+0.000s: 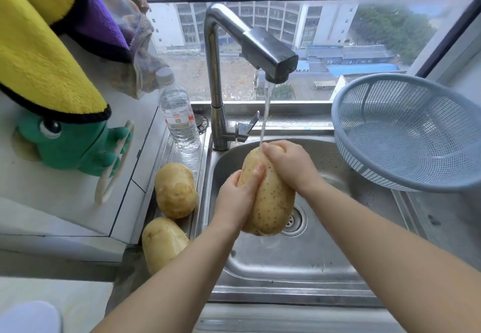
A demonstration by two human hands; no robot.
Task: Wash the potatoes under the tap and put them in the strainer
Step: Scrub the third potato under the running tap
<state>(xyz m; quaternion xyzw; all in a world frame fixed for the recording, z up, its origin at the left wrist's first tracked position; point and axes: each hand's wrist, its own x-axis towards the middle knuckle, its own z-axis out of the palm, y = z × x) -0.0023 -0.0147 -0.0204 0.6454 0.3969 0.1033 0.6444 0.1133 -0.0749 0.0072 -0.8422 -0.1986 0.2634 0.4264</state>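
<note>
Stainless steel sink [307, 260] is catching water running from the chrome tap [270, 54] onto the large yellow-brown potato [270, 202]; the left hand [235, 200] is gripping its lower side, the right hand [291, 166] is curling over its top. Two more tan potatoes [175, 189] are lying left of the basin, the pale blue plastic strainer [406, 135] is sitting right

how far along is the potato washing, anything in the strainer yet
Done: nothing yet, the strainer is empty. In hand: the left hand and right hand grip one potato under the running tap, above the sink. Left: put it in the strainer, then wash two more potatoes lying beside the sink.
</note>
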